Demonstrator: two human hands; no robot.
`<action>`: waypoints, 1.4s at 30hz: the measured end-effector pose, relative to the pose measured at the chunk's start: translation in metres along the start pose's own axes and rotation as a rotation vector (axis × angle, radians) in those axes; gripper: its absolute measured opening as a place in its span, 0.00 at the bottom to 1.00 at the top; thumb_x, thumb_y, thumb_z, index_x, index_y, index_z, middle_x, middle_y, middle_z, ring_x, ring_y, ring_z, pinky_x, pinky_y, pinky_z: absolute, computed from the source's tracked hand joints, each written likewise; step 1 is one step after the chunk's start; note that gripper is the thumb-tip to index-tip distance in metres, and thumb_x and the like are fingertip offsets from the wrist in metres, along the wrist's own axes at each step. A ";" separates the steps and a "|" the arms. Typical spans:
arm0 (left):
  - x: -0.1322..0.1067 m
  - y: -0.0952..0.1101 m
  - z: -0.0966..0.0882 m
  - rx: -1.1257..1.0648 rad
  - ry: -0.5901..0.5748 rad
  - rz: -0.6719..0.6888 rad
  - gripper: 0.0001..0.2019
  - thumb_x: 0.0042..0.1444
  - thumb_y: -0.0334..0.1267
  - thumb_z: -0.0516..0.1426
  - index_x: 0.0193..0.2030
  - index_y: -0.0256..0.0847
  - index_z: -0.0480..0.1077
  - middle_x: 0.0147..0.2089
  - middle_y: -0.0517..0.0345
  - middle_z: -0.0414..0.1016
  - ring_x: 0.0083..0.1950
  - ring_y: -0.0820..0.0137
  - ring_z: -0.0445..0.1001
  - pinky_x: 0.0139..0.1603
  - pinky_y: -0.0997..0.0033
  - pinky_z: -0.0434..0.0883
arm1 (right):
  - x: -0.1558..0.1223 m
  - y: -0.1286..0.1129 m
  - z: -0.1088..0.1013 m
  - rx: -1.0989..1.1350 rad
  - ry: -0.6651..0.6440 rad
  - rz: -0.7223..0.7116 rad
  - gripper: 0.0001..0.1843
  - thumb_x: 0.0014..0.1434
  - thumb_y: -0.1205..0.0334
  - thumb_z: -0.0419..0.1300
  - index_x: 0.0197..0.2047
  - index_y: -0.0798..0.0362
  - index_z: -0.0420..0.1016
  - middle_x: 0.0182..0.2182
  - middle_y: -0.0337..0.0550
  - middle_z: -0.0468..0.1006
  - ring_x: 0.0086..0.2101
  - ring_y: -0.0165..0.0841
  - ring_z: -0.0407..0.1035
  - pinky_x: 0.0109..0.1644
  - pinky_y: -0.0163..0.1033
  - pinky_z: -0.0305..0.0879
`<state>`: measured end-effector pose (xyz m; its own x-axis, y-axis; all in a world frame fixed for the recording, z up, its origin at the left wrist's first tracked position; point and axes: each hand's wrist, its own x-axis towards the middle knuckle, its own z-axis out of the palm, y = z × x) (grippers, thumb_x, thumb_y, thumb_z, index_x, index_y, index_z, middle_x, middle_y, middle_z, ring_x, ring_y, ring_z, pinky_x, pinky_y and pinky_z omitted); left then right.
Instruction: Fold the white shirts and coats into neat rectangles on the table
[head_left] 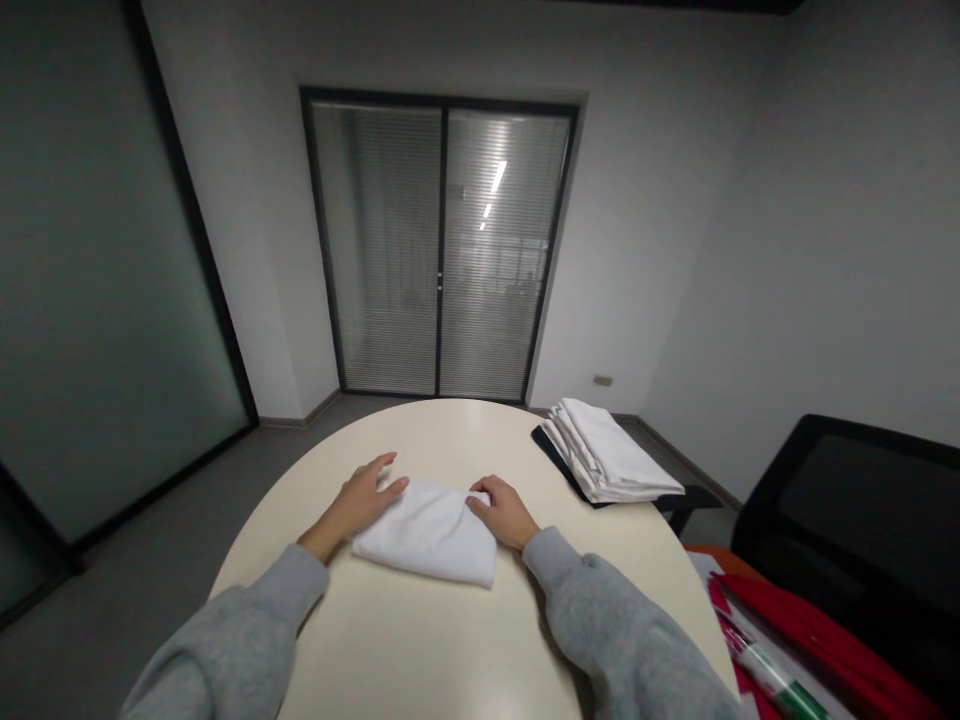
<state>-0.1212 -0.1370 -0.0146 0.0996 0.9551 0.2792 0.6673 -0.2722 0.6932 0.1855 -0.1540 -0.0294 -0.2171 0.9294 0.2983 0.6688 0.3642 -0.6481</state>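
Observation:
A folded white cloth (435,535) lies flat on the round cream table (405,640), with a few soft creases on top. At its left edge is my left hand (366,497), thumb and fingers apart, the thumb over the cloth's upper left corner. On the opposite side my right hand (504,512) has its fingers curled at the cloth's upper right corner, the thumb resting on top; the fingertips pinch the fabric there. To the right sits a stack of folded white cloths (611,455) on top of a dark folded piece (559,460).
A black mesh chair (847,520) stands at the right, close to the table edge. Red fabric (832,640) and a clear-and-green packaged item (780,680) lie on its seat. Beyond the table are a glazed door with blinds (442,250) and grey walls.

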 end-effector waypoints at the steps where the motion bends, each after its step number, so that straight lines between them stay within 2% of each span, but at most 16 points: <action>1: 0.004 -0.001 0.008 0.063 -0.052 0.000 0.36 0.58 0.59 0.60 0.69 0.42 0.66 0.65 0.42 0.75 0.66 0.49 0.71 0.67 0.47 0.63 | 0.000 -0.002 -0.001 -0.020 0.016 0.024 0.08 0.62 0.60 0.61 0.43 0.51 0.78 0.43 0.46 0.79 0.45 0.38 0.71 0.55 0.43 0.62; 3: 0.006 -0.002 0.022 0.181 -0.108 0.008 0.34 0.59 0.56 0.61 0.69 0.45 0.66 0.63 0.45 0.77 0.66 0.50 0.70 0.67 0.46 0.61 | -0.001 -0.004 -0.002 -0.063 0.032 0.070 0.10 0.64 0.56 0.61 0.44 0.52 0.78 0.42 0.47 0.78 0.46 0.40 0.70 0.56 0.46 0.60; 6: 0.002 -0.004 0.032 0.286 -0.076 0.055 0.26 0.61 0.53 0.60 0.64 0.47 0.71 0.62 0.49 0.77 0.66 0.52 0.69 0.66 0.48 0.60 | -0.002 -0.007 -0.006 -0.101 -0.014 0.092 0.14 0.65 0.51 0.61 0.48 0.49 0.78 0.40 0.44 0.81 0.47 0.41 0.71 0.59 0.51 0.55; 9: -0.002 -0.006 0.029 0.286 -0.073 0.106 0.18 0.64 0.53 0.58 0.55 0.48 0.76 0.58 0.52 0.79 0.62 0.55 0.70 0.62 0.53 0.62 | -0.003 -0.010 -0.010 -0.101 -0.075 0.068 0.15 0.63 0.50 0.64 0.51 0.46 0.77 0.43 0.41 0.83 0.48 0.40 0.73 0.61 0.52 0.52; 13: -0.003 -0.006 0.023 0.236 -0.071 0.134 0.11 0.65 0.49 0.58 0.48 0.49 0.76 0.52 0.56 0.80 0.57 0.57 0.72 0.59 0.55 0.63 | -0.006 -0.016 -0.012 -0.104 -0.091 0.026 0.17 0.59 0.53 0.67 0.51 0.46 0.78 0.48 0.42 0.83 0.50 0.43 0.74 0.60 0.52 0.54; 19: 0.002 0.004 0.020 0.167 -0.001 0.177 0.07 0.64 0.43 0.58 0.43 0.47 0.76 0.46 0.57 0.81 0.52 0.59 0.74 0.57 0.57 0.64 | -0.004 -0.026 -0.014 -0.121 0.009 -0.030 0.09 0.60 0.62 0.61 0.44 0.48 0.79 0.40 0.40 0.82 0.41 0.37 0.74 0.50 0.42 0.62; 23: 0.030 0.027 0.009 0.109 0.075 0.208 0.09 0.65 0.43 0.57 0.40 0.45 0.77 0.41 0.56 0.82 0.47 0.60 0.76 0.54 0.61 0.67 | 0.020 -0.035 -0.027 -0.160 0.164 -0.081 0.09 0.60 0.67 0.57 0.42 0.49 0.76 0.41 0.42 0.79 0.42 0.38 0.71 0.51 0.43 0.60; 26: 0.053 0.058 -0.007 0.081 0.141 0.241 0.12 0.67 0.45 0.55 0.42 0.44 0.77 0.44 0.54 0.81 0.49 0.60 0.75 0.55 0.62 0.67 | 0.038 -0.049 -0.046 -0.180 0.300 -0.127 0.10 0.62 0.67 0.54 0.44 0.50 0.74 0.44 0.47 0.76 0.47 0.42 0.69 0.54 0.46 0.59; 28: 0.057 0.079 -0.023 0.040 0.173 0.294 0.12 0.67 0.46 0.55 0.43 0.43 0.77 0.45 0.53 0.80 0.50 0.60 0.75 0.55 0.63 0.67 | 0.041 -0.058 -0.061 -0.183 0.379 -0.157 0.10 0.63 0.67 0.52 0.45 0.51 0.73 0.45 0.49 0.74 0.49 0.43 0.67 0.55 0.48 0.58; 30: 0.043 0.095 -0.040 -0.009 0.128 0.368 0.12 0.66 0.46 0.56 0.43 0.42 0.77 0.44 0.53 0.80 0.49 0.61 0.75 0.54 0.64 0.68 | 0.030 -0.062 -0.073 -0.182 0.403 -0.218 0.11 0.62 0.69 0.52 0.44 0.50 0.73 0.44 0.49 0.74 0.49 0.44 0.66 0.54 0.47 0.59; 32: 0.016 0.099 -0.054 -0.028 -0.014 0.428 0.12 0.64 0.46 0.57 0.41 0.43 0.78 0.43 0.53 0.80 0.48 0.60 0.75 0.53 0.63 0.69 | 0.005 -0.060 -0.080 -0.196 0.314 -0.321 0.13 0.58 0.71 0.53 0.43 0.49 0.73 0.42 0.48 0.73 0.47 0.44 0.66 0.52 0.46 0.61; 34: -0.018 0.093 -0.062 -0.014 -0.185 0.438 0.11 0.64 0.46 0.58 0.40 0.44 0.79 0.43 0.53 0.81 0.48 0.60 0.75 0.54 0.63 0.68 | -0.029 -0.052 -0.080 -0.229 0.120 -0.412 0.17 0.54 0.74 0.53 0.42 0.48 0.73 0.42 0.47 0.74 0.47 0.43 0.67 0.51 0.45 0.61; 37: -0.057 0.072 -0.055 -0.045 -0.336 0.371 0.11 0.65 0.46 0.57 0.39 0.44 0.79 0.43 0.55 0.81 0.47 0.62 0.75 0.53 0.65 0.68 | -0.080 -0.042 -0.073 -0.295 -0.196 -0.429 0.21 0.49 0.76 0.53 0.43 0.47 0.76 0.43 0.45 0.77 0.46 0.42 0.68 0.50 0.46 0.60; 40: -0.059 0.053 -0.033 -0.096 -0.308 0.284 0.12 0.66 0.46 0.55 0.39 0.44 0.78 0.41 0.56 0.80 0.44 0.63 0.76 0.48 0.66 0.70 | -0.104 -0.050 -0.071 -0.311 -0.361 -0.370 0.20 0.50 0.73 0.56 0.44 0.46 0.78 0.42 0.44 0.79 0.45 0.42 0.69 0.51 0.47 0.59; 42: -0.042 0.043 -0.015 -0.088 -0.209 0.264 0.12 0.66 0.46 0.55 0.40 0.43 0.77 0.42 0.54 0.80 0.45 0.62 0.76 0.49 0.65 0.70 | -0.097 -0.062 -0.075 -0.258 -0.353 -0.319 0.15 0.56 0.68 0.58 0.45 0.45 0.78 0.41 0.43 0.79 0.44 0.41 0.70 0.52 0.47 0.60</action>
<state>-0.1077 -0.1910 0.0133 0.4159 0.8510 0.3207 0.5332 -0.5138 0.6721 0.2190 -0.2714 0.0342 -0.6343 0.7542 0.1699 0.6736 0.6470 -0.3572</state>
